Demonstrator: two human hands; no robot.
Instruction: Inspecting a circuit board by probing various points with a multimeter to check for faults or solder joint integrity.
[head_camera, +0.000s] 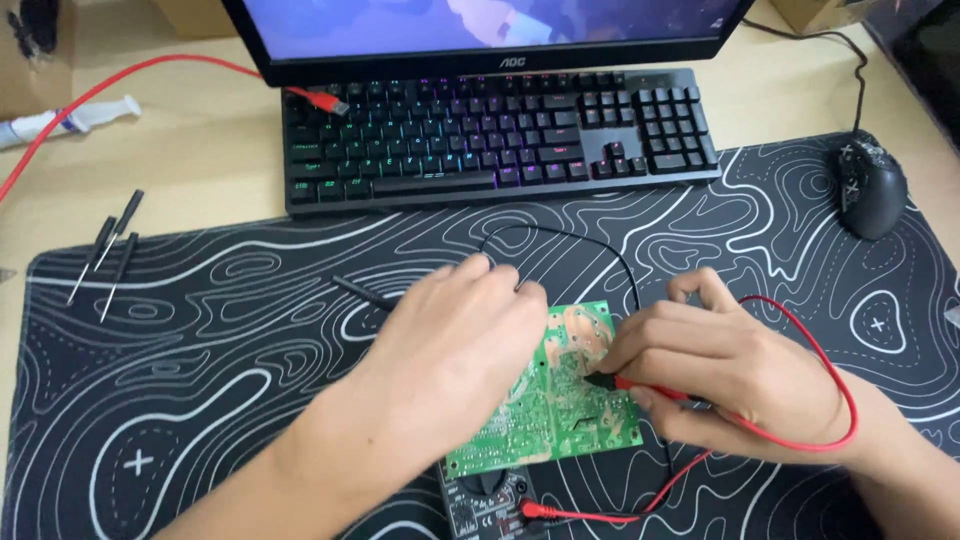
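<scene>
Here, right hand (735, 375) grip pinching red probe (640, 384), tip pointing left onto green circuit board (550, 400)

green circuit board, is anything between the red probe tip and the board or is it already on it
Nothing visible stands between them. The right hand holds the red probe with its dark tip down on the green circuit board. The left hand covers the board's left part, away from that tip, and a black probe sticks out from under it.
</scene>
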